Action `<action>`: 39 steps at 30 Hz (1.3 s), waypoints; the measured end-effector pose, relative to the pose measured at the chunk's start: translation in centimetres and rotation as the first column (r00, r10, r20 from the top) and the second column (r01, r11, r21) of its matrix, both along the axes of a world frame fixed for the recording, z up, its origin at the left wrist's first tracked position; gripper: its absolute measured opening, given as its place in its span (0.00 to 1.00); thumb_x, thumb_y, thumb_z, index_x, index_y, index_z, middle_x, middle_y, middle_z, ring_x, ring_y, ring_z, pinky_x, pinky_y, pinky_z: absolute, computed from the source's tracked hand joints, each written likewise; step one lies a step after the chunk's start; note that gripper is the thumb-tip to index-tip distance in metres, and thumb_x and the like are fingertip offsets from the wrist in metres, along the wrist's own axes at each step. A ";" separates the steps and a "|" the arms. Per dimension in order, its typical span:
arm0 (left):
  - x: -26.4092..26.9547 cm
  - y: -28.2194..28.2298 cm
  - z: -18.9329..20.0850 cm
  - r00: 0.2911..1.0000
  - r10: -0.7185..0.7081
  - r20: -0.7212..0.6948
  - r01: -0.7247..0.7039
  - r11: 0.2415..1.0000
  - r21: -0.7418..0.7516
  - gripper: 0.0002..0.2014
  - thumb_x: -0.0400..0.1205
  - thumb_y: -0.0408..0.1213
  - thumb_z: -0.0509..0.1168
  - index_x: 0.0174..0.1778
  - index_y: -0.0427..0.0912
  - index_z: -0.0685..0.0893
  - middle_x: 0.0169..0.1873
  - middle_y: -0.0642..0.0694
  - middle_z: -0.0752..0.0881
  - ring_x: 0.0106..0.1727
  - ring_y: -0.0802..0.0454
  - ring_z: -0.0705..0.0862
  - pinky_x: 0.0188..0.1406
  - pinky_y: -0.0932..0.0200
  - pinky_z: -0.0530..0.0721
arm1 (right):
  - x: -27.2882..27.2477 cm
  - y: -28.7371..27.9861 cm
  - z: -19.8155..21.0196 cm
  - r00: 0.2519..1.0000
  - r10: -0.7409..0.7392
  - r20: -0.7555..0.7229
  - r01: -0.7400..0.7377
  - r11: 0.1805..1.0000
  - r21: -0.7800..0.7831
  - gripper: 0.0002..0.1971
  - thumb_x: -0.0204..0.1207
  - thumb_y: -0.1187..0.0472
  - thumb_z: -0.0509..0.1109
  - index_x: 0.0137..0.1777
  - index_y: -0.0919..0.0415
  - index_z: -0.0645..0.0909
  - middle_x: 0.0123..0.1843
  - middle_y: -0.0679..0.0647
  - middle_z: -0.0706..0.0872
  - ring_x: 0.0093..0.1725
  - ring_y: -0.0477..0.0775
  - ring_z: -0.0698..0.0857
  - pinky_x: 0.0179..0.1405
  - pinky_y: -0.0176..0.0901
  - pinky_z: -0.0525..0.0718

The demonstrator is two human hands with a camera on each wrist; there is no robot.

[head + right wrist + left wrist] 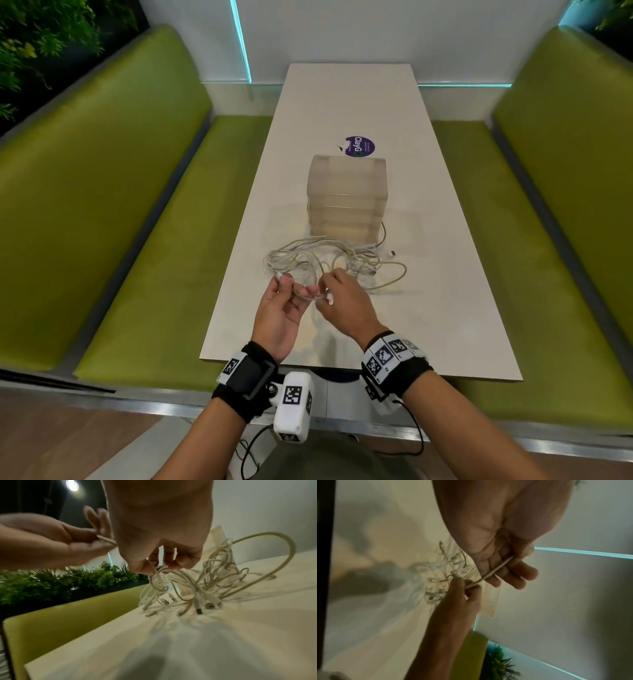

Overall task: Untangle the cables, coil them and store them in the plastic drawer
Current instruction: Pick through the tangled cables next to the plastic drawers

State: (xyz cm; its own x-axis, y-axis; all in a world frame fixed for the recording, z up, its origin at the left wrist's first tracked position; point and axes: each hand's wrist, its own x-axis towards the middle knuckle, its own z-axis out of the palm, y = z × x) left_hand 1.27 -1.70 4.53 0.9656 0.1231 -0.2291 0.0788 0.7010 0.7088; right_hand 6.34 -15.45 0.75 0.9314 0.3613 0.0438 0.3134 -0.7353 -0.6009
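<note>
green padded benches [144, 212] flank one long white counter [455, 308] on both sides, and a pale wall with thin teal light strips closes off the far end. we count one frosted plastic drawer unit [347, 195] standing upright near the middle of the counter, with one purple round sticker [359, 146] just beyond it. on the near side of the unit lies one tangle of pale cables [329, 262]; how many cables are in it we cannot tell, though the right wrist view shows at least five plug ends hanging from the heap. one loop bulges out to the right, and one plug [391, 253] lies apart on that side.

our two hands meet just in front of the tangle. the left hand [281, 310], palm up, has one cable end [496, 568] held between thumb and curled fingers, so its grip is narrow and closed on that strand. the right hand [346, 303], palm down, pinches a few strands of the tangle with its fingertips [173, 565] and lifts them off the surface.

the tangle sits well inside both long edges. bare counter lies between our hands and the near edge, and more lies to the right of the drawer unit and past the sticker.
</note>
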 end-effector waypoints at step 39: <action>4.0 1.8 2.2 0.990 0.113 -0.085 -0.098 0.981 0.165 0.19 0.88 0.46 0.52 0.31 0.45 0.65 0.18 0.52 0.66 0.19 0.56 0.65 0.21 0.62 0.70 | 1.4 -2.5 -1.7 0.998 -0.042 0.040 0.046 0.995 -0.083 0.10 0.79 0.51 0.67 0.45 0.57 0.84 0.45 0.52 0.87 0.50 0.57 0.79 0.44 0.48 0.71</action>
State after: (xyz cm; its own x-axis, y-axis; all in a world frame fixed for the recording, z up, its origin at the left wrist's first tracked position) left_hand 5.24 0.15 6.72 0.9205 0.2654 -0.2869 0.0817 0.5871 0.8054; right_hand 7.74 -17.96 -0.92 0.9448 0.3238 0.0507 0.3011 -0.7964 -0.5244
